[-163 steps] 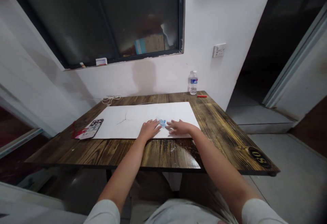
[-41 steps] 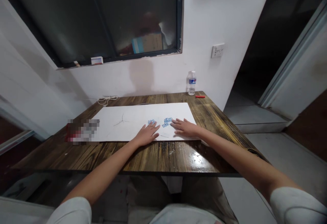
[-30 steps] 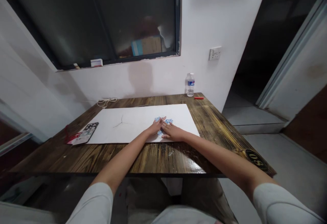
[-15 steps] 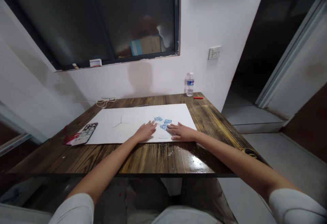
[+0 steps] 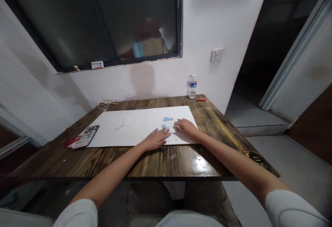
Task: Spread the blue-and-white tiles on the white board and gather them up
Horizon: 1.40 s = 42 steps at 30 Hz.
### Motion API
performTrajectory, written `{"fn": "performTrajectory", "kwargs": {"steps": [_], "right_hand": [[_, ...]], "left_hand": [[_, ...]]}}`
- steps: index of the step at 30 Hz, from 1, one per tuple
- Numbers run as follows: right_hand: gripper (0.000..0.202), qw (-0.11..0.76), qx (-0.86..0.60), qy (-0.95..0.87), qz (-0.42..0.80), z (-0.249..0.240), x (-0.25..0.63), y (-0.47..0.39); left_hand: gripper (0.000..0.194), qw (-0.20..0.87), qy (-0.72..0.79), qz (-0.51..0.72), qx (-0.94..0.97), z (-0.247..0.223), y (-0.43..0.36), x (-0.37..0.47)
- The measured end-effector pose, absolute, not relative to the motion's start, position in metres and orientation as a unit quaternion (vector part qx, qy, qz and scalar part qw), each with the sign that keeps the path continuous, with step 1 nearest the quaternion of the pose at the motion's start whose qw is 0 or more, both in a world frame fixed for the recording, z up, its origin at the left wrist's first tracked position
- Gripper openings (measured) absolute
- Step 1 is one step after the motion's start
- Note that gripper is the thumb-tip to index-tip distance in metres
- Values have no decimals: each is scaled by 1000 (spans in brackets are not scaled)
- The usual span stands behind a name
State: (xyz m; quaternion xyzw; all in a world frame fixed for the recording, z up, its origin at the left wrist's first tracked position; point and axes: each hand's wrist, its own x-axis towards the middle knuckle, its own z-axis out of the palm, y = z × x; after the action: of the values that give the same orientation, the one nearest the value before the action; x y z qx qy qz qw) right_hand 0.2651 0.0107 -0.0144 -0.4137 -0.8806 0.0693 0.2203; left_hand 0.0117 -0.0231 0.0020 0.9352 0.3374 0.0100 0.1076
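Observation:
On a white board (image 5: 145,121) lie small blue-and-white flat pieces (image 5: 168,119), their kind too small to make out. The upper ones form a short row, while a lower cluster (image 5: 164,127) is partly covered by my left hand (image 5: 157,139). That hand rests palm down on the board's near part, fingers spread. My right hand (image 5: 186,127) lies on the board just right of the pieces, fingers stretched toward them and slightly bent. Neither hand visibly grips anything.
A patterned phone-like object (image 5: 89,135) and a red item (image 5: 72,140) sit at the board's left end. At the back are a white cable (image 5: 107,103), a water bottle (image 5: 192,87) and a red pen (image 5: 201,100). The wooden table (image 5: 103,161) has its near edge before me.
My left hand has slid right and nearer to me, over the lower pieces. My right hand has shifted slightly right and away. The blue pieces have been rearranged, the upper ones now in a row.

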Motion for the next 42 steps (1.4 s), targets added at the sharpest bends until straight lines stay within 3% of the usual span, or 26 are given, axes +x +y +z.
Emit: {"fn": "performTrajectory", "kwargs": {"steps": [4,9,13,15,17,20,22,25,28,33,38,42], "right_hand": [[58,111,-388,-907,117,-22,282,-2],[71,78,-321,-933,141,-20,254,-22],[68,99,-301,-938,137,-13,218,-19],[55,145,-314,-932,112,-10,210,-12],[42,201,-352,-911,74,-6,210,-2],[43,251,-432,-865,36,-3,219,18],[39,244,-459,-854,39,-2,225,33],[44,165,-444,-878,76,-5,228,49],[49,110,-399,-906,92,-11,231,48],[56,107,-341,-929,91,-20,237,13],[68,77,-343,-932,88,-21,228,-10],[66,91,-399,-910,69,-19,226,-1]], "left_hand": [[59,80,394,-10,915,4,-31,-15],[60,95,491,-20,865,2,4,-16],[65,175,477,44,860,-4,29,13],[68,203,455,82,863,-8,33,26],[71,190,476,150,846,-11,28,33],[73,155,462,226,844,-11,8,30],[68,155,388,206,885,-8,-11,24],[53,145,314,93,934,-2,-35,12],[50,114,341,49,932,0,-40,-5],[53,75,499,13,863,1,-7,-34],[54,108,502,-10,858,5,14,-7],[62,116,467,9,877,3,5,31]]}}
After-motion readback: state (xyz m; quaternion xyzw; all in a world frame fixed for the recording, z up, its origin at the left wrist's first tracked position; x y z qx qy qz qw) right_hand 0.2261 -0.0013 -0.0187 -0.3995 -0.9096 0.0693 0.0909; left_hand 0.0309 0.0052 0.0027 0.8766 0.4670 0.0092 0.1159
